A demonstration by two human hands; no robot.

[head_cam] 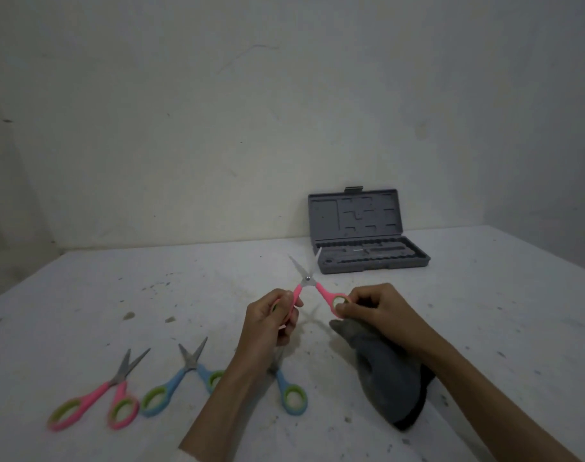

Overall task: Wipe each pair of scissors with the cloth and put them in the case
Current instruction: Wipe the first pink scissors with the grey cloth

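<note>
Scissors still waiting are laid out nearest the person, on the tabletop [84,288]: a pink pair [96,396] well off to the left of the left grip, a blue pair [184,375] nearer to it, and another blue pair [289,391] partly hidden under the left forearm. None of the three is touched. A grey cloth [389,383] is seen draped below the right grip; whether it is actually clamped there or merely lies under the wrist cannot be told.

Between the grips a second pink pair, the held scissors [309,281], is kept off the tabletop with blades parted and pointing away. The left grip [277,316] is closed round one handle loop; the right grip [373,311] pinches the other loop.

Step judged: first pair being opened for wiping, nothing yet stowed. Next move requires the cloth to be brought onto the blades, edges avoided.

Beyond both grips, right of centre, the grey case [373,258] stands open, no scissors inside, against the wall [217,111].
</note>
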